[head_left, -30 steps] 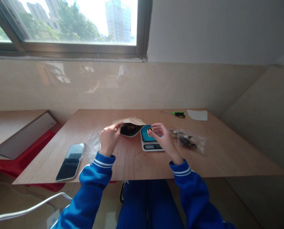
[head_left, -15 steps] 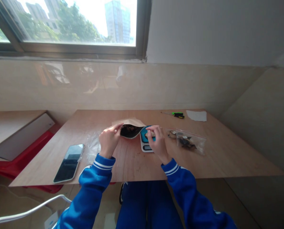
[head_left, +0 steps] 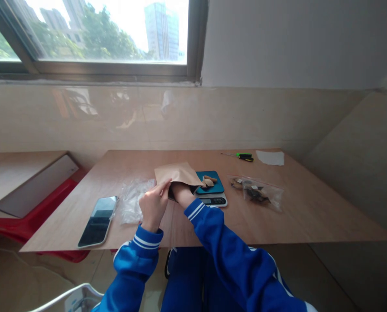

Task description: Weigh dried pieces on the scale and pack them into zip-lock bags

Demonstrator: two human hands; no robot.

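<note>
A brown paper bag (head_left: 177, 172) lies tilted with its mouth facing me. Its near edge is pinched by my left hand (head_left: 154, 203). Inside the mouth is my right hand (head_left: 182, 196); its fingers are hidden by the paper, so what they hold cannot be seen. Just right of the bag sits a small kitchen scale (head_left: 220, 200) with a blue top and a lit display. Several pale brown dried slices (head_left: 208, 181) rest on its platform.
Two clear zip bags of dark dried pieces (head_left: 256, 194) lie to the right. Behind them are screwdrivers (head_left: 244, 157) and white paper (head_left: 270, 157). Crumpled clear plastic (head_left: 133, 201) and a phone (head_left: 98, 222) lie on the left. The table's front edge is near my legs.
My right hand has moved left from above the scale into the paper bag. The bag's mouth is tipped lower, and the slices on the scale now show.
</note>
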